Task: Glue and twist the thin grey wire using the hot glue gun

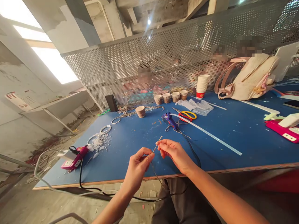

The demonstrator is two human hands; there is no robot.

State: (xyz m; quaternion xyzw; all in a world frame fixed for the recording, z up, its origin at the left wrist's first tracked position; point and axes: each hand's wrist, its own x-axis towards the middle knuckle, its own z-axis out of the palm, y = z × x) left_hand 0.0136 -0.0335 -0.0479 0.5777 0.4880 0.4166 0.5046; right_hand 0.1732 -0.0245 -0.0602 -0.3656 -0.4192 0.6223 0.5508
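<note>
A thin greyish cord [158, 143] runs up between my two hands above the table's front edge, its end pointing upward and its tail hanging toward my lap. My left hand [141, 160] pinches it between thumb and forefinger. Close beside it, my right hand [171, 151] has thumb and fingertips pressed together at the cord near its upper end. Just beyond my hands lies a blue glue gun [171, 120] with a long clear glue stick [210, 135] in its back. Scissors with red and yellow handles [188, 116] rest behind it.
A small cup [140, 112] stands mid-table, with several similar cups [171, 97] along the perforated screen [98, 62]. Paper cups [202, 85] and a backpack [252, 76] are at the back right. Left are white rings [105, 129], scraps and a pink power strip [74, 158]; black cable crosses the front edge.
</note>
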